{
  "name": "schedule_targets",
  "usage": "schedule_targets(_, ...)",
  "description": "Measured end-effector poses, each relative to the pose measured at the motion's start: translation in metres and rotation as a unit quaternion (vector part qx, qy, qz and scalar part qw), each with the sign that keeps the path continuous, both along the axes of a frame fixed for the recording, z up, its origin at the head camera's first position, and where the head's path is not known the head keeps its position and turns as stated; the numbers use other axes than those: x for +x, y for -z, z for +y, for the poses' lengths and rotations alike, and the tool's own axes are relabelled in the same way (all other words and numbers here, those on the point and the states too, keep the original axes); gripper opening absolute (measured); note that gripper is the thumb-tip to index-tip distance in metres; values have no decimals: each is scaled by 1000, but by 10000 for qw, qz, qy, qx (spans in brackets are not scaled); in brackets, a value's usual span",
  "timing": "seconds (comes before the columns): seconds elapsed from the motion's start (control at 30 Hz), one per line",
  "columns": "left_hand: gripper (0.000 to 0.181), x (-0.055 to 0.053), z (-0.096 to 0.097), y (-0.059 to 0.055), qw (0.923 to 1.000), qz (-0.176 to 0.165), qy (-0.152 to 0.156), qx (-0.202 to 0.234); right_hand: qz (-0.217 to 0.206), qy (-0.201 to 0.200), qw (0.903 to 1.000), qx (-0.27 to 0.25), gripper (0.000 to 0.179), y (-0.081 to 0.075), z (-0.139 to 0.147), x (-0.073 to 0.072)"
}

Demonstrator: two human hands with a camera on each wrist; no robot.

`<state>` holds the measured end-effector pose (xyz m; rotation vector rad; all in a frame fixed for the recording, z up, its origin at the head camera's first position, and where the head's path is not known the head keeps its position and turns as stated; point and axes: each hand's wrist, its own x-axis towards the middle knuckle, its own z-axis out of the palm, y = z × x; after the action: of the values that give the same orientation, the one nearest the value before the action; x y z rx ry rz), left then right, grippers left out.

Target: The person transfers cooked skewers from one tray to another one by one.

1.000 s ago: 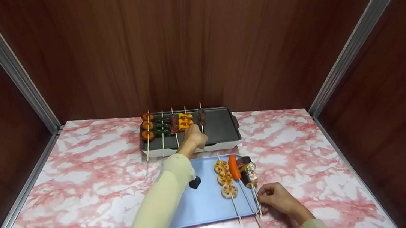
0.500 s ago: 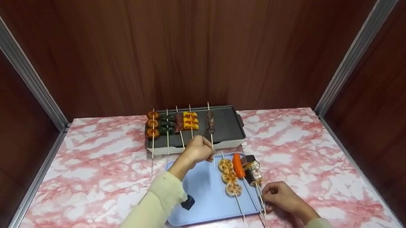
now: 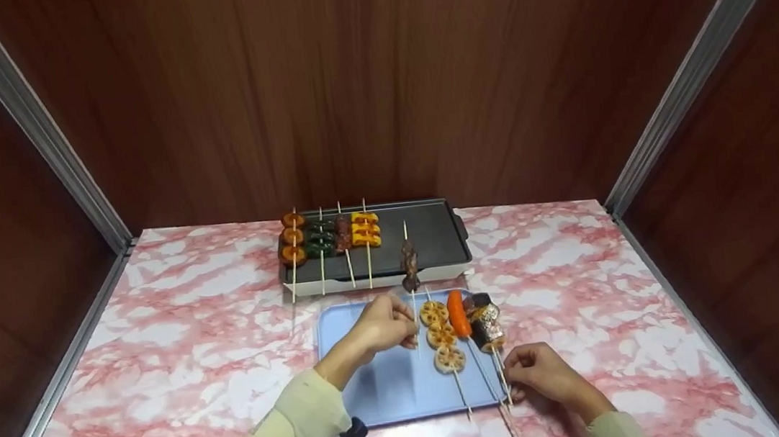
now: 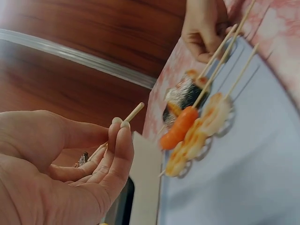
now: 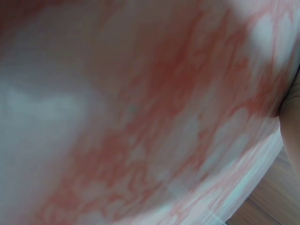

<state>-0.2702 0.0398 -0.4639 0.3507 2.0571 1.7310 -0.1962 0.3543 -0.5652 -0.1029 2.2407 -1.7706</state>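
My left hand (image 3: 385,324) pinches the stick of a brown meat skewer (image 3: 409,263) between thumb and fingertips. The meat overlaps the front edge of the black grill plate (image 3: 427,232), and the stick's lower end hangs over the blue tray (image 3: 380,400). On the tray's right side lie a lotus root skewer (image 3: 439,333), an orange sausage skewer (image 3: 458,315) and dark, silvery-skinned pieces on sticks (image 3: 487,320). My right hand (image 3: 544,376) has bent fingers at the tray's right edge, right beside these sticks; I cannot tell whether it grips a stick or the rim.
Along the grill's left half lie a skewer of orange-brown rounds (image 3: 292,237), a dark green skewer (image 3: 321,239), a reddish meat skewer (image 3: 343,234) and a yellow skewer (image 3: 366,229). Brown panels (image 3: 376,89) enclose the marbled pink table (image 3: 212,324) at back and sides.
My left hand has drawn the meat skewer off the grill plate, toward me and over the tray. My right hand has stayed at the tray's right edge.
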Motion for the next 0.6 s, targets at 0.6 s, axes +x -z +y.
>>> schedule_targets(0.6, 13, 51, 7, 43, 9990, -386, 232, -30, -3, 95, 10000, 24, 5, 1, 0, 1)
